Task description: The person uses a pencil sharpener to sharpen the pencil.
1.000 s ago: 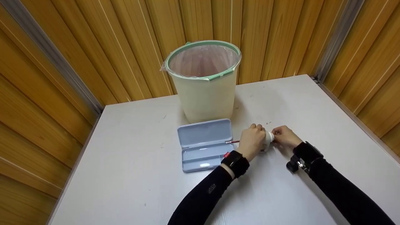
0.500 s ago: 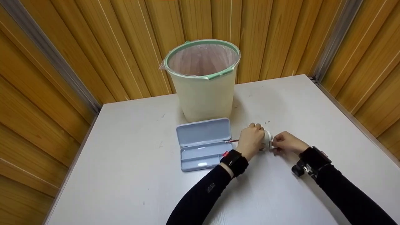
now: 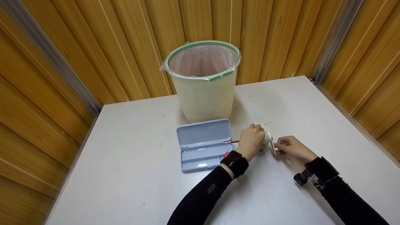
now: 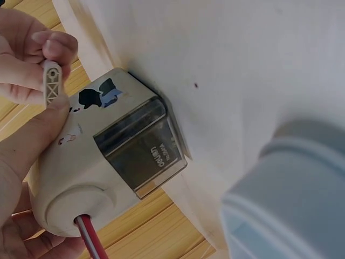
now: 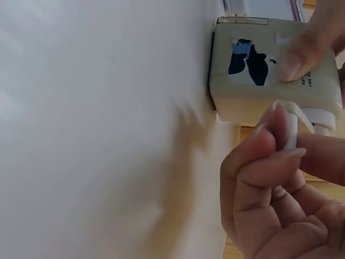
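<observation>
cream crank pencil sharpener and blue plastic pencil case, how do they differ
The cream crank pencil sharpener is boxy with dark printed figures; the blue plastic pencil case is shallow and plain. The left hand grips the sharpener, while the case lies open. Both rest on the white table.

Head view looks down; wrist close-ups share sharpener [image 4: 86,145].
</observation>
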`<control>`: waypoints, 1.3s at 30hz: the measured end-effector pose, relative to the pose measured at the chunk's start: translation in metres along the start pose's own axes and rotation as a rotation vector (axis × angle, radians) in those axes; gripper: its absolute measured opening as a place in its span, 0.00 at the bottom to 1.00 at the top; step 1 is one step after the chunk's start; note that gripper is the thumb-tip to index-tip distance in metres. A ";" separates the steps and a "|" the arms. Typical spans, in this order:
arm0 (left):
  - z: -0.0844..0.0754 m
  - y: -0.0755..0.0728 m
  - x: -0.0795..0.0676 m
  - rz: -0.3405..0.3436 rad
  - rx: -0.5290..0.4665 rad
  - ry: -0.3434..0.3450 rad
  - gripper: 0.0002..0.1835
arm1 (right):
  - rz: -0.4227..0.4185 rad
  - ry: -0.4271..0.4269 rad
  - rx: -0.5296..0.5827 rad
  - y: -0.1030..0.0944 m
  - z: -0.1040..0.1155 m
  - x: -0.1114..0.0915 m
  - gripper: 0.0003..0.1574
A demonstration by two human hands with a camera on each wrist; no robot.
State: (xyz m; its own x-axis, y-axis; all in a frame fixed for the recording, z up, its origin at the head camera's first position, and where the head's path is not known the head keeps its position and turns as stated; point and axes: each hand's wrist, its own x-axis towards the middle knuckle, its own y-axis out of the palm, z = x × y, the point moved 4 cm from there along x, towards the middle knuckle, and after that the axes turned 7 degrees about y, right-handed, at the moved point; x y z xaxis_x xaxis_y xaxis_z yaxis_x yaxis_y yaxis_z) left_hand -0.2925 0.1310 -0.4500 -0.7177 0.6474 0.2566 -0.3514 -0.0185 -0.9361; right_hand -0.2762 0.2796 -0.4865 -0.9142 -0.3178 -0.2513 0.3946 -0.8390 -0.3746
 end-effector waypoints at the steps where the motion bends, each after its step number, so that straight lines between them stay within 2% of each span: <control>1: 0.000 0.000 0.000 0.005 0.001 0.002 0.21 | -0.001 -0.010 0.007 0.000 0.001 -0.002 0.14; 6: 0.000 0.001 0.000 0.002 0.008 0.006 0.22 | -0.037 -0.044 0.022 -0.003 0.011 -0.012 0.13; 11: 0.000 0.001 -0.001 -0.023 0.013 -0.001 0.20 | -0.138 -0.079 0.013 -0.008 0.023 -0.014 0.16; 18: 0.001 0.001 -0.002 -0.063 0.015 0.000 0.17 | -0.220 -0.094 0.026 -0.012 0.030 -0.009 0.17; 28: -0.001 0.001 -0.001 -0.042 0.015 0.005 0.22 | -0.353 -0.164 0.111 -0.022 0.037 0.011 0.18; 33: -0.001 0.000 -0.001 -0.036 0.014 0.007 0.22 | -0.371 -0.165 0.116 -0.023 0.036 0.014 0.18; 39: 0.000 0.000 0.000 -0.028 0.016 0.004 0.23 | -0.354 -0.195 0.195 -0.024 0.034 0.017 0.19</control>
State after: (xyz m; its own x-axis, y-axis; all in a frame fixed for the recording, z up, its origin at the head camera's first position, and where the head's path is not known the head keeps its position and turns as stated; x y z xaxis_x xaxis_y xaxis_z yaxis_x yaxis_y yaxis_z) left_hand -0.2928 0.1306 -0.4503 -0.7049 0.6511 0.2813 -0.3805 -0.0124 -0.9247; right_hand -0.3041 0.2796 -0.4514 -0.9974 -0.0578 0.0421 0.0468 -0.9727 -0.2273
